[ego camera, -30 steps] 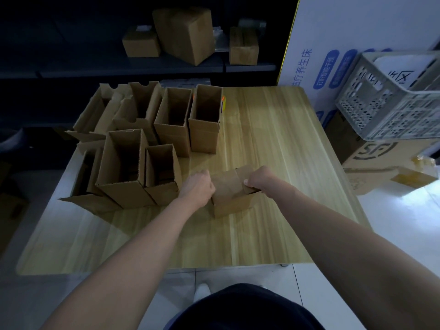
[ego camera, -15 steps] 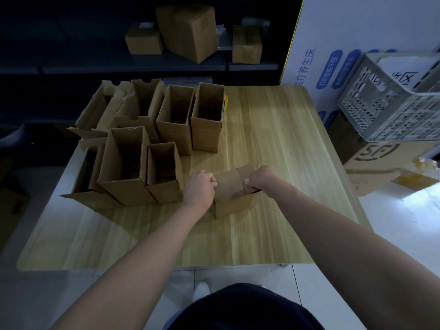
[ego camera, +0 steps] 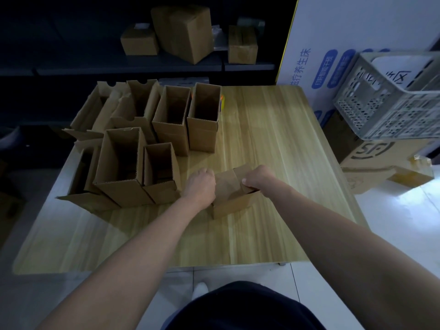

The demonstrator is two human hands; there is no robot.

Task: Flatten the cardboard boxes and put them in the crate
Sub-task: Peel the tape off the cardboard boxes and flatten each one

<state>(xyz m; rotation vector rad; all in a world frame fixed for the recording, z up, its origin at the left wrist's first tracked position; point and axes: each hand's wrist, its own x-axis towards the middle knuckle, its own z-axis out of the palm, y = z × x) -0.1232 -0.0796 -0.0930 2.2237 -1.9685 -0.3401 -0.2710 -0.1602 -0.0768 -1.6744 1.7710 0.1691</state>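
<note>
left hand (ego camera: 200, 184) and right hand (ego camera: 258, 177), both curled tight, grip the top flaps of one small cardboard box (ego camera: 232, 198) standing mid-counter (ego camera: 262, 129). the left fingers are hidden. about seven open boxes (ego camera: 123, 191) crowd the left; the far-left ones overlap, so the count is unsure. one grey crate (ego camera: 390, 101) sits right, off the counter.

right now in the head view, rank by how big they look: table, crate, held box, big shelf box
1. table
2. crate
3. big shelf box and held box: they look alike, and the shelf box sits farther away, so unranked
</note>
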